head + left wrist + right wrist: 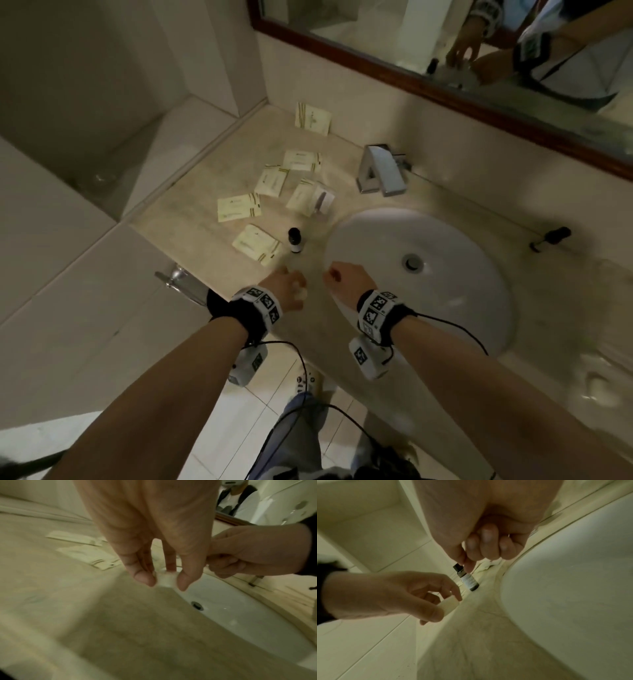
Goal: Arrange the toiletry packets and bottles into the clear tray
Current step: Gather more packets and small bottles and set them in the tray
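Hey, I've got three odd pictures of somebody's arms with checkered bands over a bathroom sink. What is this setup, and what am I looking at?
No machine here: a person wears three cameras. The wide picture is from the head, looking down at both arms. The other two are from the wrists, looking along each hand. The patterned wristbands belong to that kit. On the counter beside the sink lie several pale packets, and a small dark bottle stands upright near it. The left hand pinches a small pale block. The right hand has curled fingers, with nothing visible in them.
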The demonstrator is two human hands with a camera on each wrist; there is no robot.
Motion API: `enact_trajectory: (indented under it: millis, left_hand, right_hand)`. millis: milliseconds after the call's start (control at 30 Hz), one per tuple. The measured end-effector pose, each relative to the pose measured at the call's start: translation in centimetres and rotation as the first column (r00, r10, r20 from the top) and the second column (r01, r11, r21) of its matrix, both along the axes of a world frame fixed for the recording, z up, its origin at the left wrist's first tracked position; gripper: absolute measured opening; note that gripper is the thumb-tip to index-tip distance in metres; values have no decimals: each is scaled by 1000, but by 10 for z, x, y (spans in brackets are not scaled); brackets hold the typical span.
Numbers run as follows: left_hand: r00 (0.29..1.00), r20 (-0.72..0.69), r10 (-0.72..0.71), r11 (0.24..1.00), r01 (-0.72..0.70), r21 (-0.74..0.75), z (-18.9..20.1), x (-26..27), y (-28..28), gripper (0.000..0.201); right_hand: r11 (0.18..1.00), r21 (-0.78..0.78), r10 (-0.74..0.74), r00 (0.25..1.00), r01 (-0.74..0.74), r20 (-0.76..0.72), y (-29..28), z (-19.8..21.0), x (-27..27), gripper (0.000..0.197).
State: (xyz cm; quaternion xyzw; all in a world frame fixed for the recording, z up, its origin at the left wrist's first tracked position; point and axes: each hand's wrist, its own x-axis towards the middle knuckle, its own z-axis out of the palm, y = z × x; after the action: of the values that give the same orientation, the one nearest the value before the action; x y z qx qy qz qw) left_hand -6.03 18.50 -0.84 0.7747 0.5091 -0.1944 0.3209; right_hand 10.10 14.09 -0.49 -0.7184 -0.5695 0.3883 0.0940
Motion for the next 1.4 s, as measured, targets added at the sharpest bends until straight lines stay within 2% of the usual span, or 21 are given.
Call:
enact_trajectory:
  millis: [100,200,333,467,600,667,733,867,1000,1234,1400]
  left_hand:
    - [996,50,-78,997,79,-11,14,47,-32,49]
    - [979,137,-152,988,152,12,26,110,-77,55]
    - [948,257,-185,978,204,-47,37,199,-135,58]
    - [903,360,-234,963,267,-45,41,277,-189,45]
    - [867,384,-317,938,347,-10,38,338,-229,38]
    - [852,368,-372,924,379,57,33,361,-242,36]
    - [823,310,-476,879,455,141,27,382,-253,38]
    - [732,206,-649,754,580,309,9,411,-269,39]
    - [681,167,-713,693,648,317,-6,427,-282,38]
    - [688,-40,-725,642,695,324,-12,442,-279,47]
    - [710,-81,-699,655,682,326,-15,452,-278,50]
  right_hand:
    - [999,41,4,1000,-3,-18,-35,14,29,38]
    - [983,122,-124,989,133,-80,-86,28,75,33]
    - [941,168,-282,956,292,-85,-159,41,159,29]
    - [872,216,-438,897,440,-61,-225,44,235,29]
    - [785,195,-592,805,588,-42,-282,42,289,28]
    - [752,166,-648,762,638,9,-304,34,310,21]
    - [753,107,-657,750,649,79,-317,22,328,18]
    - [748,-25,-659,746,663,97,-333,4,346,36]
    - [746,-3,-661,740,666,124,-340,-7,349,39]
    - [808,-61,-571,805,586,163,-334,-13,358,38]
    - [815,-61,-550,803,576,231,-332,-14,363,35]
